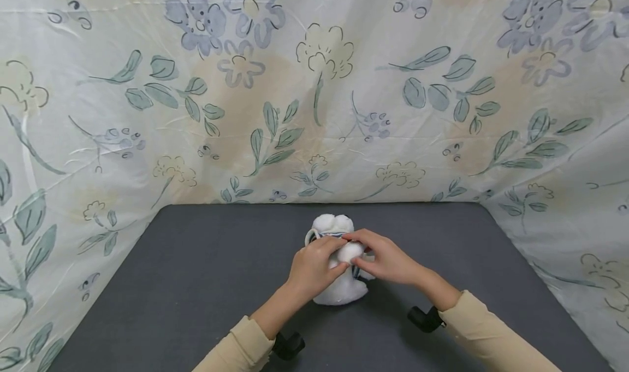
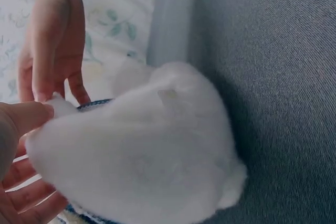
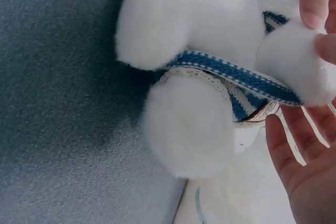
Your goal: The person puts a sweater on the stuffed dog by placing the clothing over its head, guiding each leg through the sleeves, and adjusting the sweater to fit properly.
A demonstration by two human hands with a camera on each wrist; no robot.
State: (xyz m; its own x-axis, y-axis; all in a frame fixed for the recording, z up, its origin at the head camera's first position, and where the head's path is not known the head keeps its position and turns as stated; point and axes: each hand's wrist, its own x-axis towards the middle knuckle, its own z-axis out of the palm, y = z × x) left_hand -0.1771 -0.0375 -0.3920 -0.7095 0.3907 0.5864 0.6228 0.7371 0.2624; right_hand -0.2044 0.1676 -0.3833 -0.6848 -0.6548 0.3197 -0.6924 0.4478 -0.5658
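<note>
One white plush toy (image 1: 340, 294), blue strap (image 3: 236, 74) across it, on the worktop (image 1: 221, 263) mid-scene; rounded part (image 1: 350, 251) pinched from the left by the left hand (image 1: 315, 265), from the right by the right hand (image 1: 391, 258), fingers (image 3: 284, 150) curved.

For the toy (image 1: 340, 293), toward 6 o'clock in the head view, soft white plush, matt, with short and fluffy pile. Upon it, toward 2 o'clock in the right wrist view, a strap (image 3: 236, 72) of coarse woven cloth, blue, without gloss, with white stitches along its edges. Just beside, a cream trim (image 3: 207, 76), rough and lace-like, and a striped cloth (image 3: 244, 103) of similarly rough weave. For the table (image 1: 221, 273), grey cloth by the look, matt, finely grained. At 12 o'clock, for the curtain (image 1: 314, 142), smooth printed cloth, lightly creased, with faint sheen. At 8 and 4 o'clock from the toy, sleeves (image 1: 491, 328) of matt beige cloth. Near these, black mounts (image 1: 425, 319), smooth, apparently of plastic.
</note>
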